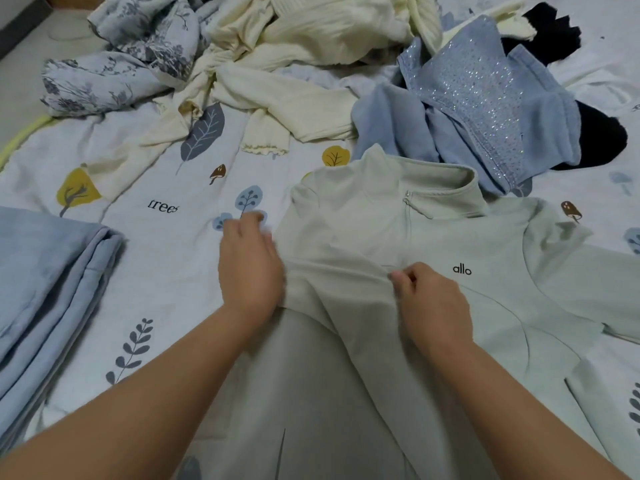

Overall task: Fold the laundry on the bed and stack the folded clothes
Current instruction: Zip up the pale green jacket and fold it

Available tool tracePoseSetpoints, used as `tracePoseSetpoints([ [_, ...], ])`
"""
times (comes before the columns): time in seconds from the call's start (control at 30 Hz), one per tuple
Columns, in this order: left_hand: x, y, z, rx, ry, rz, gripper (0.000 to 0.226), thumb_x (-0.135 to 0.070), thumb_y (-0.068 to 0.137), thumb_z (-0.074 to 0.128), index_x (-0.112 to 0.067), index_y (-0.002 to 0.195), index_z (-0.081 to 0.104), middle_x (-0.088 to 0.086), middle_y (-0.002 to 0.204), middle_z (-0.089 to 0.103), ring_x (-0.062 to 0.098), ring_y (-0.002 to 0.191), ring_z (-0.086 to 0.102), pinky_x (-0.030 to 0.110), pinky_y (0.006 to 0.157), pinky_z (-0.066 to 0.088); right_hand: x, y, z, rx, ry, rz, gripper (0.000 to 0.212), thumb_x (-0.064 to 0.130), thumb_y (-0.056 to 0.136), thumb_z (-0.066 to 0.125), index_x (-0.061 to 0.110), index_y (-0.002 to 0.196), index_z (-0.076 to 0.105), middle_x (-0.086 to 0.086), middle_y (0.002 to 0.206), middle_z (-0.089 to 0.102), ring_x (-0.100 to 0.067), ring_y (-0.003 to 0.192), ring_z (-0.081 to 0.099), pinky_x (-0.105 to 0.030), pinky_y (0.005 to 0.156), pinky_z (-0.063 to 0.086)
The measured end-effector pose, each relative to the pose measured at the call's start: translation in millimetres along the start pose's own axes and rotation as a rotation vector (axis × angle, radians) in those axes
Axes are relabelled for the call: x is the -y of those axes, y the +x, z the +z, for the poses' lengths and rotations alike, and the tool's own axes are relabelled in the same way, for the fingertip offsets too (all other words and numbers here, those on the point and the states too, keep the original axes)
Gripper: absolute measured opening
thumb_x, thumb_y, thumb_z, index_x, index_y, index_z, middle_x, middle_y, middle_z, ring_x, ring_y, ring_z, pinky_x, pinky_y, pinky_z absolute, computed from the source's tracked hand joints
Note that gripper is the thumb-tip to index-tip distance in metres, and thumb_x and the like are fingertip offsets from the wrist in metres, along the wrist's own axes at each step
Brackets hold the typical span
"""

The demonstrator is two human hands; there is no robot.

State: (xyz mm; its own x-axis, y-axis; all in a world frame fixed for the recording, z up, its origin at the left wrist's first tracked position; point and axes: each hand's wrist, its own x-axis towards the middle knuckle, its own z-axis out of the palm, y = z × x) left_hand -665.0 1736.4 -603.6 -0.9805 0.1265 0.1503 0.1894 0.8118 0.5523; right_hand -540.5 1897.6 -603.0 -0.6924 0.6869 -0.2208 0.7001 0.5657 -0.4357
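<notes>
A pale green zip-neck top (433, 244) lies flat on the bed's white sheet with leaf pictures (166, 244). The right hand (431, 306) pinches its cloth; the left hand (251, 268) rests beside it, fingers together.

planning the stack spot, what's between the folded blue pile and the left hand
Head view: only bare printed bedsheet lies between the folded blue pile and the left hand.

A pale green zip-neck top (433, 244) lies spread on the printed bedsheet (166, 244). The right hand (433, 306) pinches a fold at its chest; the left hand (251, 268) rests on its edge. Folded blue clothes (52, 271) lie left of the left hand, and unfolded laundry (294, 46) is heaped beyond both hands.
</notes>
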Motion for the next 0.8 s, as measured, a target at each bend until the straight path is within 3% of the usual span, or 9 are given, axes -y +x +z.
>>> tracePoseSetpoints([
  [0.13, -22.4, 52.9, 1.8, 0.180, 0.042, 0.443, 0.039, -0.001, 0.089, 0.047, -0.017, 0.123, 0.058, 0.009, 0.105, 0.041, 0.026, 0.101, 0.043, 0.025, 0.079, 0.029, -6.1, -8.9, -8.0, -0.010, -0.013, -0.033, 0.035, 0.042, 0.095, 0.038, 0.014, 0.089, 0.060, -0.007, 0.088, 0.065, -0.029, 0.087, 0.056, -0.034, 0.068, 0.037],
  [0.2, -38.4, 79.7, 9.9, 0.313, 0.204, 0.546, 0.027, -0.010, 0.091, 0.053, -0.019, 0.115, 0.063, 0.010, 0.107, 0.045, 0.029, 0.102, 0.044, 0.029, 0.079, 0.033, -9.6, -14.5, -6.7, 0.024, -0.025, -0.051, 0.033, 0.040, 0.095, 0.039, 0.014, 0.083, 0.056, -0.007, 0.086, 0.063, -0.030, 0.088, 0.056, -0.034, 0.067, 0.035],
  [0.3, -51.4, 106.7, 20.6, 0.483, 0.555, 0.746, 0.022, -0.026, 0.090, 0.059, -0.020, 0.108, 0.069, 0.013, 0.113, 0.045, 0.031, 0.109, 0.039, 0.033, 0.081, 0.028, -12.6, -15.7, -3.5, 0.060, -0.040, -0.093, 0.031, 0.040, 0.097, 0.037, 0.016, 0.080, 0.049, -0.008, 0.088, 0.063, -0.031, 0.089, 0.055, -0.034, 0.064, 0.031],
  [0.4, -47.3, 117.9, 25.8, 0.416, 0.724, 0.613, 0.025, -0.026, 0.091, 0.056, -0.017, 0.112, 0.066, 0.015, 0.115, 0.045, 0.034, 0.112, 0.039, 0.038, 0.089, 0.031, -24.5, -8.7, -11.2, -0.006, -0.056, -0.008, 0.034, 0.044, 0.095, 0.038, 0.016, 0.080, 0.051, -0.010, 0.087, 0.064, -0.033, 0.087, 0.055, -0.034, 0.063, 0.033],
  [0.5, -44.5, 108.2, 28.5, 0.272, 0.516, 0.327, 0.028, -0.022, 0.095, 0.049, -0.008, 0.117, 0.060, 0.020, 0.121, 0.043, 0.038, 0.114, 0.040, 0.042, 0.090, 0.034, -39.3, -5.1, -21.5, -0.071, -0.037, 0.101, 0.029, 0.043, 0.092, 0.045, 0.016, 0.087, 0.054, -0.010, 0.085, 0.063, -0.033, 0.087, 0.056, -0.035, 0.065, 0.035],
  [0.57, -50.6, 90.1, 28.9, 0.171, 0.330, 0.248, 0.031, -0.022, 0.096, 0.044, -0.005, 0.122, 0.053, 0.020, 0.125, 0.041, 0.036, 0.116, 0.039, 0.043, 0.091, 0.032, -40.4, -10.7, -24.6, -0.126, -0.055, 0.093, 0.026, 0.038, 0.091, 0.051, 0.015, 0.104, 0.053, -0.009, 0.097, 0.060, -0.032, 0.097, 0.052, -0.038, 0.073, 0.036],
  [0.67, -59.1, 48.8, 22.5, 0.058, 0.110, 0.261, 0.035, -0.019, 0.092, 0.045, -0.005, 0.125, 0.049, 0.019, 0.129, 0.042, 0.034, 0.118, 0.040, 0.042, 0.093, 0.029, -30.1, -31.7, -22.6, -0.243, -0.099, 0.008, 0.048, 0.028, 0.086, 0.058, 0.008, 0.129, 0.049, -0.017, 0.122, 0.052, -0.035, 0.113, 0.045, -0.044, 0.090, 0.036],
  [0.73, -58.9, 12.7, 20.5, 0.160, 0.073, 0.370, 0.042, -0.023, 0.092, 0.048, -0.004, 0.129, 0.048, 0.020, 0.138, 0.039, 0.034, 0.126, 0.037, 0.043, 0.101, 0.027, -18.4, -50.9, -17.3, -0.293, -0.107, -0.062, 0.052, 0.023, 0.082, 0.061, 0.004, 0.129, 0.052, -0.023, 0.129, 0.051, -0.040, 0.118, 0.049, -0.049, 0.094, 0.041],
  [0.8, -50.8, -19.6, 23.2, 0.342, 0.171, 0.486, 0.056, -0.037, 0.095, 0.042, -0.007, 0.142, 0.034, 0.019, 0.152, 0.022, 0.031, 0.140, 0.020, 0.044, 0.112, 0.015, -8.2, -68.7, -6.9, -0.304, -0.167, -0.150, 0.051, 0.030, 0.081, 0.051, 0.002, 0.124, 0.058, -0.027, 0.126, 0.054, -0.044, 0.115, 0.054, -0.056, 0.090, 0.045],
])
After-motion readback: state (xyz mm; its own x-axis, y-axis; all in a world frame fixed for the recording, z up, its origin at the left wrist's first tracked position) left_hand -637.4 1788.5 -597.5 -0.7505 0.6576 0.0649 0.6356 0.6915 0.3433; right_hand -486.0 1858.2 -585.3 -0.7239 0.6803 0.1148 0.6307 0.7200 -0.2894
